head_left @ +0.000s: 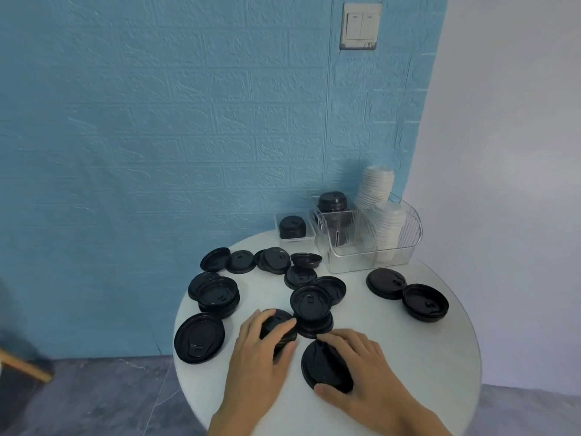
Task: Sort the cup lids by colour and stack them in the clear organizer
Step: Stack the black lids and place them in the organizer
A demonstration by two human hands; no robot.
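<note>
While both hands worked at the near edge of the round white table, black lids lay scattered across its smooth top. The left hand curled its fingers and thumb round a small stack of black lids, gripping it from above. Left of that grip lay one large upturned lid, glossy and ribbed inside, and beyond it a pile of about three nested lids. Farther back from the grip, a loose arc of roughly six lids ran across the table, some overlapping, so the count was uncertain. Just right of the left grip stood another short stack, its top lid upturned. The right hand pinched a single flat black lid between thumb and curled fingers. Well beyond that grip and to its right lay two more lids, touching. At the far edge stood a small clear tray with black lids inside, then the clear ribbed organizer, holding one black stack and two leaning columns of white lids.
</note>
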